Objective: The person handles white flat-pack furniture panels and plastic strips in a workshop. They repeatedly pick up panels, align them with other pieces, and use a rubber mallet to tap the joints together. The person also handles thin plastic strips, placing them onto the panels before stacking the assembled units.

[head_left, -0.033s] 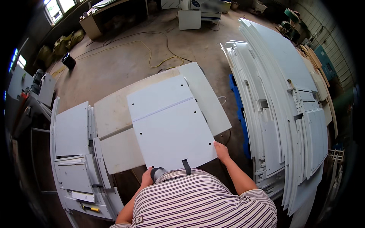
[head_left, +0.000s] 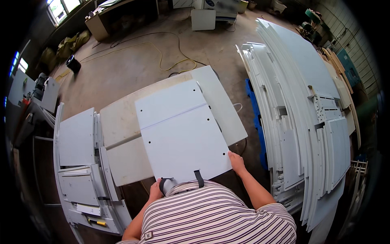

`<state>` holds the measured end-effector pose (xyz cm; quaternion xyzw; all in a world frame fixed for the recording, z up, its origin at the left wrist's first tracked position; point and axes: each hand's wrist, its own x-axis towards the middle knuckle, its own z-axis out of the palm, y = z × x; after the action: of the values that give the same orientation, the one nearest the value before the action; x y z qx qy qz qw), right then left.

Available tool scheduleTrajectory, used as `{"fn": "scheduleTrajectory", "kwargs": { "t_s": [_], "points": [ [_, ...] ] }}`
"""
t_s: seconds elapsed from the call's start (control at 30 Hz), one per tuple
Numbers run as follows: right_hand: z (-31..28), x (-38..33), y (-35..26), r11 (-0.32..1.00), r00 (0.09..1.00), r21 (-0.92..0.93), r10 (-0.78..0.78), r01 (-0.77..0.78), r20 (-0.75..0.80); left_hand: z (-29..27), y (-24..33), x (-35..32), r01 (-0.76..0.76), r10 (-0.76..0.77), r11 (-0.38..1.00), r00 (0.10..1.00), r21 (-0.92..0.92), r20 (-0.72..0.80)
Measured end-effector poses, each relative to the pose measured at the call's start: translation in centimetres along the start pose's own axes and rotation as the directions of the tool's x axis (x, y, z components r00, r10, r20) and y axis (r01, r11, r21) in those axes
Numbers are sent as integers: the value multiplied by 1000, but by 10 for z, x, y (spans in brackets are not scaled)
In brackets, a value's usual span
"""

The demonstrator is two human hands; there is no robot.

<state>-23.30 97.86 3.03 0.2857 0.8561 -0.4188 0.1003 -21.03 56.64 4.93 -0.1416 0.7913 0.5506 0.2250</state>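
A large white panel [head_left: 183,142] with several small dark holes and a groove across its far part lies in front of me. It rests on a pale worktable [head_left: 126,162]. My right hand [head_left: 237,161] grips the panel's right edge near its close corner, thumb on top. At the close left corner, my left hand [head_left: 155,189] holds the edge, with its fingers partly hidden below. A dark strap [head_left: 198,178] and the front of my striped shirt cover part of the panel's near edge.
On the left stand stacked white panels [head_left: 76,138], with a yellow-handled tool [head_left: 97,222] lying on them. A tall stack of white boards [head_left: 280,101] fills the right, beside a blue pallet [head_left: 256,118]. A yellow hose [head_left: 160,61] and a black bucket [head_left: 73,64] are on the floor beyond.
The white panel has shifted very slightly to the left, with both hands still on its edges. Everything else looks the same.
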Motion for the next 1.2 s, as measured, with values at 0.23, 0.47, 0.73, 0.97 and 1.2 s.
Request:
{"fn": "scheduleTrajectory", "kwargs": {
  "t_s": [0.23, 0.47, 0.73, 0.97, 1.2],
  "points": [
    [28, 88, -47, 963, 962, -8, -269, 268, -42, -18, 16, 92, 118, -161, 979, 950, -167, -269],
    [57, 177, -79, 798, 884, -431, -468, 422, 0, -34, 14, 192, 249, -225, 967, 931, 52, -286],
    [49, 183, -69, 859, 920, -359, -392, 365, -3, -33, -11, 200, 158, -153, 987, 972, 17, -179],
    [35, 157, -100, 882, 959, -414, -276, 226, -66, -107, 9, 218, -32, -438, 509, 851, -860, -290],
    [49, 124, -102, 888, 894, -380, -370, 260, -253, -200, -56, 259, -214, -718, 371, 552, -904, -425]
  ]
}}
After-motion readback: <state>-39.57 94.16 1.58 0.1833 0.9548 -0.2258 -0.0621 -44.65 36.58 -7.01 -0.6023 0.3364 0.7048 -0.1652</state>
